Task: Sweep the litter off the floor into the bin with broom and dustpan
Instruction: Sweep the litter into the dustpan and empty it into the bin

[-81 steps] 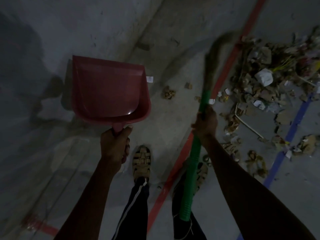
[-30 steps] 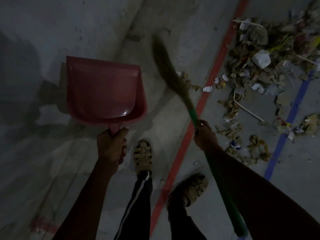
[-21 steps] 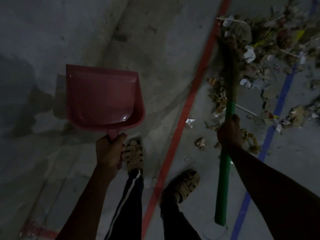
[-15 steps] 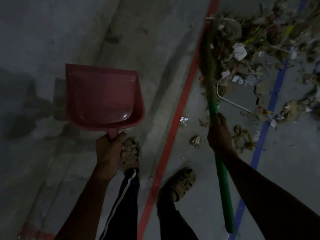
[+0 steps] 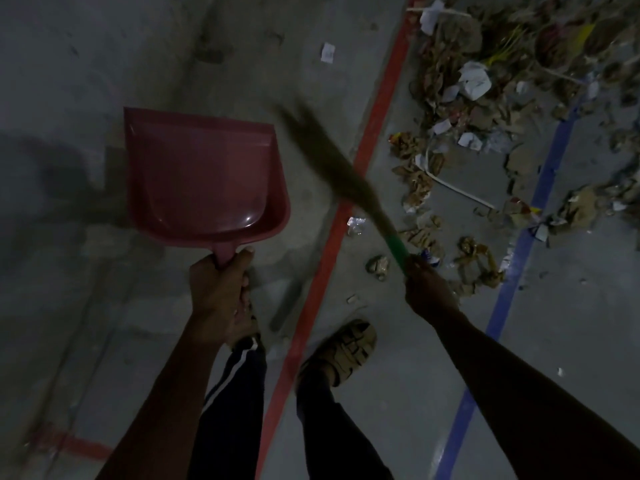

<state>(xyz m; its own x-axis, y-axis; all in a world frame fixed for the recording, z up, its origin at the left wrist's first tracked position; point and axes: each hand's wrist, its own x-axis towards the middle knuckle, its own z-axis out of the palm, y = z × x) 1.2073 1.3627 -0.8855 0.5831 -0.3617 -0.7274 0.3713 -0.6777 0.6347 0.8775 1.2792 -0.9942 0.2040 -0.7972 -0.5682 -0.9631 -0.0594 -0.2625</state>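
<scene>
Head view is showing a dimly lit concrete floor (image 5: 86,81) seen from above, with the person's 2 arms reaching forward. Left hand (image 5: 216,289) is gripping the stub handle of the red dustpan (image 5: 204,178), fingers curled tight around it and thumb lying along the top; the pan is being held off the floor, its open mouth pointing away from the person and its tray showing nothing inside. Right hand (image 5: 427,287) is gripping the green handle of the broom (image 5: 349,181), fingers wrapped around the shaft; finer finger detail cannot be told in the darkness. Bristles are blurring with motion and slanting up and to the left, crossing the red floor line (image 5: 381,116) between the dustpan and the litter. Litter pile (image 5: 485,109) of crumpled paper, cardboard scraps and wrappers is lying to the right of the red line, spreading across the blue floor line (image 5: 547,171). 1 loose paper scrap (image 5: 327,53) is lying left of the red line, well apart from the pile. Sandalled right foot (image 5: 343,348) is standing just right of the red line
</scene>
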